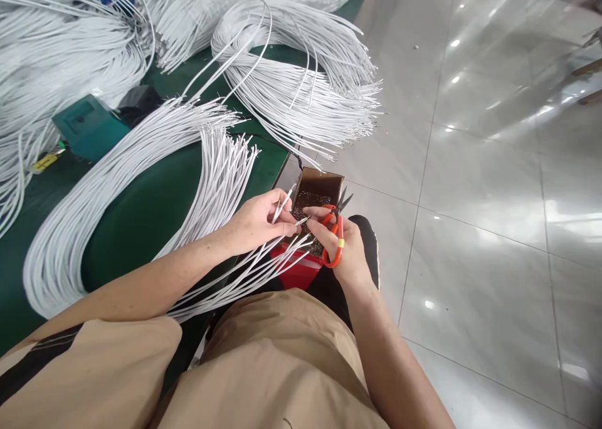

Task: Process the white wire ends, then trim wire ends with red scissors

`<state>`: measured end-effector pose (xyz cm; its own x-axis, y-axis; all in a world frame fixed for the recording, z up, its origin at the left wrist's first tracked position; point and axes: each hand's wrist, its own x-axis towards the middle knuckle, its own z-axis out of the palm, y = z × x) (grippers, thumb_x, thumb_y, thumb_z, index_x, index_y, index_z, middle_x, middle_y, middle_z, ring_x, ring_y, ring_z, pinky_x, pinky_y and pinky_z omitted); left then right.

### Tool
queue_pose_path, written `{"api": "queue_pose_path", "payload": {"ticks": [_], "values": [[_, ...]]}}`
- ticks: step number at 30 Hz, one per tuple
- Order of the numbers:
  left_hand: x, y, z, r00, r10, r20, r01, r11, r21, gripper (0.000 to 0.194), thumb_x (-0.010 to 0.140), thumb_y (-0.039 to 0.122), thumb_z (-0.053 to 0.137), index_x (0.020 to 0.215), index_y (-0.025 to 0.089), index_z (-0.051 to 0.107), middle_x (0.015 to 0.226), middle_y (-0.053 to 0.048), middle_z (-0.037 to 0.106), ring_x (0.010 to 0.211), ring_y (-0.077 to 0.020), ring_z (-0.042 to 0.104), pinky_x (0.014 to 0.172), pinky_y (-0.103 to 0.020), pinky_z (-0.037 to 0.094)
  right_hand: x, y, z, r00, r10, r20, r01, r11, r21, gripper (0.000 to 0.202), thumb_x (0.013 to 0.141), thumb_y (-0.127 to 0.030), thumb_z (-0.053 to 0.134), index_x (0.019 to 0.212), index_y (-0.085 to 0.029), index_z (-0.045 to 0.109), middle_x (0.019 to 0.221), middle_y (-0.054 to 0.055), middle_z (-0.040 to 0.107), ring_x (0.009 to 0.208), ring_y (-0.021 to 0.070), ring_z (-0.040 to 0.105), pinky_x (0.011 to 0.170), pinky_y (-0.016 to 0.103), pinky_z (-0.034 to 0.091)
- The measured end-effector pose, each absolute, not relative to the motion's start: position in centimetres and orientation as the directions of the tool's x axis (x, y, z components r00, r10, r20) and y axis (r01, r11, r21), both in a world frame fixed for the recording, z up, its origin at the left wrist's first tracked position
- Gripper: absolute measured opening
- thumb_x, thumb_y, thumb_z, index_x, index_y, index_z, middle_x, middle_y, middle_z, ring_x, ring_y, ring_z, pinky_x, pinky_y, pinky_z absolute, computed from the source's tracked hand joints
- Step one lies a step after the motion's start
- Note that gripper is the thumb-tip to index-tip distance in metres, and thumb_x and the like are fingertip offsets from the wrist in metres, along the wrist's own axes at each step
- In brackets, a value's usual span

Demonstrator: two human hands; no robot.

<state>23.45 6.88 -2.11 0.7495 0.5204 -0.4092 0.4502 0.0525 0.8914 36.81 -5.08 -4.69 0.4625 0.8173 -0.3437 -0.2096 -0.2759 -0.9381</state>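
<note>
My left hand [268, 219] pinches a white cable [277, 213] near its end, over a small open box [320, 181]. The cable's stripped tip lies between the fingertips of both hands. My right hand [345, 244] has its fingers hooked through orange-handled scissors [333, 253], blades pointing up and away. The right thumb and forefinger are closed near the cable tip. Dark bits and small scraps lie in the box. More white cables [254, 272] from a bundle run under my left forearm, their ends fanned out below my hands.
Coiled bundles of white cable [61, 241] cover much of the green table [126, 228]. Another coil [301, 90] overhangs the table's right edge. A teal device [89, 128] with a yellow label stands at the left. Grey floor tiles [480, 278] lie to the right.
</note>
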Motion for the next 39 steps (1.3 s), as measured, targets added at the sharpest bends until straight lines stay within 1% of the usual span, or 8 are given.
{"api": "queue_pose_path", "payload": {"ticks": [6,14,19,25,29,32,34,39], "values": [[23.5,7.0,-2.3,0.78,0.46,-0.424,0.418,0.12,0.9,0.029,0.076,0.022,0.068,0.088,0.016,0.043,0.083,-0.001,0.067,0.077,-0.0131,0.065,0.076,-0.027,0.05,36.5,-4.4,-4.6,0.37,0.888,-0.275,-0.34,-0.146,-0.929,0.013,0.075,-0.026,0.067,0.079,-0.014,0.064,0.07,0.002,0.064,0.069,0.0127,0.059,0.071,0.026,0.046],[23.1,7.6,-2.5,0.785,0.397,-0.476,0.426,0.212,0.88,0.032,0.076,0.025,0.07,0.092,0.016,0.044,0.088,-0.002,0.064,0.082,-0.0138,0.065,0.079,-0.03,0.05,36.4,-4.9,-5.6,0.406,0.873,-0.27,-0.261,-0.172,-0.95,0.02,0.079,-0.033,0.066,0.073,-0.015,0.061,0.074,0.003,0.064,0.068,0.0116,0.053,0.068,0.024,0.042],[23.3,7.1,-2.9,0.759,0.502,-0.415,0.426,0.098,0.899,0.038,0.07,0.03,0.074,0.088,0.016,0.044,0.083,-0.001,0.064,0.072,-0.011,0.061,0.069,-0.025,0.049,35.6,-5.2,-5.5,0.501,0.814,-0.295,-0.273,-0.175,-0.946,0.024,0.076,-0.035,0.068,0.071,-0.015,0.056,0.065,-0.002,0.051,0.058,0.008,0.041,0.058,0.022,0.036],[23.4,6.5,-3.1,0.721,0.652,-0.236,0.45,-0.18,0.875,0.028,0.071,0.027,0.071,0.082,0.016,0.048,0.076,0.002,0.063,0.063,-0.0083,0.057,0.062,-0.021,0.045,34.5,-6.0,-5.0,0.427,0.891,-0.151,-0.187,-0.076,-0.979,0.021,0.075,-0.026,0.068,0.066,-0.014,0.053,0.067,-0.001,0.048,0.062,0.0085,0.041,0.06,0.022,0.036],[23.5,6.8,-2.9,0.722,0.618,-0.312,0.463,-0.096,0.881,0.034,0.068,0.027,0.073,0.084,0.017,0.046,0.08,0.001,0.065,0.069,-0.0101,0.06,0.068,-0.022,0.048,35.1,-5.5,-5.1,0.625,0.73,-0.275,-0.283,-0.116,-0.952,0.028,0.079,-0.037,0.064,0.067,-0.014,0.054,0.065,-0.001,0.05,0.062,0.0088,0.044,0.058,0.021,0.036],[23.5,7.0,-2.7,0.736,0.584,-0.343,0.466,-0.068,0.882,0.033,0.069,0.028,0.073,0.085,0.016,0.047,0.08,0.001,0.065,0.069,-0.0102,0.06,0.067,-0.023,0.048,35.6,-5.0,-5.4,0.545,0.774,-0.323,-0.313,-0.17,-0.935,0.024,0.074,-0.037,0.07,0.081,-0.014,0.065,0.078,0.002,0.06,0.071,0.0109,0.05,0.067,0.022,0.04],[23.5,7.2,-2.6,0.753,0.547,-0.366,0.457,-0.033,0.889,0.034,0.069,0.028,0.074,0.086,0.016,0.048,0.083,0.0,0.065,0.07,-0.0103,0.06,0.068,-0.023,0.048,35.6,-4.8,-5.8,0.492,0.8,-0.343,-0.319,-0.201,-0.926,0.024,0.073,-0.037,0.071,0.078,-0.014,0.065,0.073,0.001,0.059,0.066,0.0099,0.048,0.065,0.022,0.04],[23.5,7.6,-2.7,0.79,0.448,-0.419,0.41,0.123,0.904,0.03,0.081,0.039,0.063,0.095,0.013,0.059,0.098,-0.007,0.064,0.084,-0.0129,0.06,0.075,-0.025,0.049,35.6,-4.5,-5.8,0.638,0.721,-0.268,-0.229,-0.155,-0.961,0.017,0.075,-0.029,0.067,0.086,-0.016,0.068,0.078,0.001,0.061,0.067,0.0099,0.05,0.066,0.023,0.042]]}}
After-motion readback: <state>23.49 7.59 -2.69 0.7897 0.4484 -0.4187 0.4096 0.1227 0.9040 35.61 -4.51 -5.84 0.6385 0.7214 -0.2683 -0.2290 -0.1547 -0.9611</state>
